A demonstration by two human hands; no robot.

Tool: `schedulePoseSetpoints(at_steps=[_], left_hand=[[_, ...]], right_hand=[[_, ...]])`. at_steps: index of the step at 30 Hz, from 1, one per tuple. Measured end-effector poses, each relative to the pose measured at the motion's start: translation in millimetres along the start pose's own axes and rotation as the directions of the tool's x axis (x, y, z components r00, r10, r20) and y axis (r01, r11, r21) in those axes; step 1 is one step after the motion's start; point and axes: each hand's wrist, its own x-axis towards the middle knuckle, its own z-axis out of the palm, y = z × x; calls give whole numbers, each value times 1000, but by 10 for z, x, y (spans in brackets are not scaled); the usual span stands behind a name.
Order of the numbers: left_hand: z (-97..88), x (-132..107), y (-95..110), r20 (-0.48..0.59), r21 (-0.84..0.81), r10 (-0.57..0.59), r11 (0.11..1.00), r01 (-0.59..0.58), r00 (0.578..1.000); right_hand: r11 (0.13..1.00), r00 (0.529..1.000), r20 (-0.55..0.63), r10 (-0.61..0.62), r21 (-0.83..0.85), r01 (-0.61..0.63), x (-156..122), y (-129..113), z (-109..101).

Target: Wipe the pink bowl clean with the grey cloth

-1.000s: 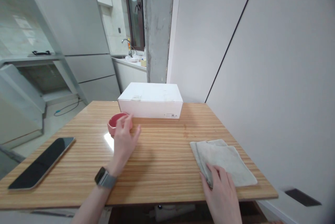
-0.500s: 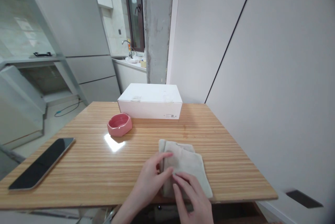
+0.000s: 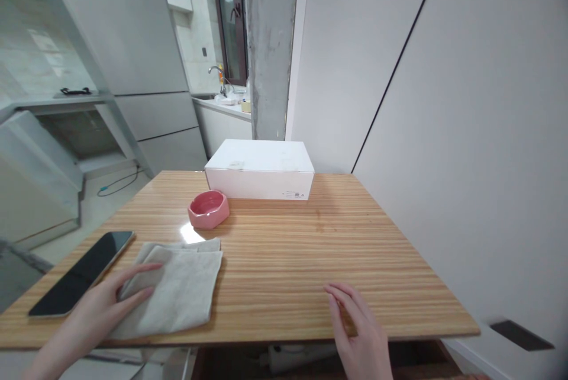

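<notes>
A folded light-grey cloth (image 3: 177,291) lies flat near the table's left front, its layers slightly offset at the back edge. My left hand (image 3: 106,303) is on its left part, with the thumb and a finger spread apart on top; the other fingers are hidden. To the right, my right hand (image 3: 359,327) hovers by the table's front edge. Its fingers curve loosely, with a gap between them and the thumb and nothing held. A black phone (image 3: 82,276) lies screen up just left of the cloth. Behind the cloth stands a pink angular bowl (image 3: 208,217).
A white box (image 3: 260,183) sits at the back of the wooden table (image 3: 284,261). Under the front edge, an open drawer (image 3: 248,362) holds something white. A white wall (image 3: 479,131) runs along the right. Back left are a fridge (image 3: 115,36) and a sink counter.
The folded cloth has moved left from the table's front middle to beside the phone, my left hand travelling with it. My right hand has come off the cloth and shifted right.
</notes>
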Motion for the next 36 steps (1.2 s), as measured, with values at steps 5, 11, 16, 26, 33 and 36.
schedulePoseSetpoints(at_steps=[5, 11, 16, 26, 33, 36], left_hand=[[126, -135, 286, -258, 304, 38, 952, 44, 965], [646, -308, 1431, -300, 71, 404, 913, -402, 864], [1007, -305, 1889, -38, 191, 449, 880, -434, 893], [1087, -287, 1861, 63, 186, 415, 888, -419, 908], [1075, -300, 1860, 89, 190, 428, 879, -437, 899], [1072, -303, 1854, 86, 184, 432, 879, -440, 898]], right_hand=[[999, 996, 74, 47, 12, -48, 44, -64, -1], [1000, 980, 201, -1, -3, 1, 223, -303, 255], [990, 965, 259, -50, -111, 82, 325, -405, 571], [954, 920, 387, -67, -244, 172, 258, -385, 661], [954, 908, 415, -65, -240, 178, 251, -390, 647], [958, 906, 419, -59, -232, 170, 259, -398, 631]])
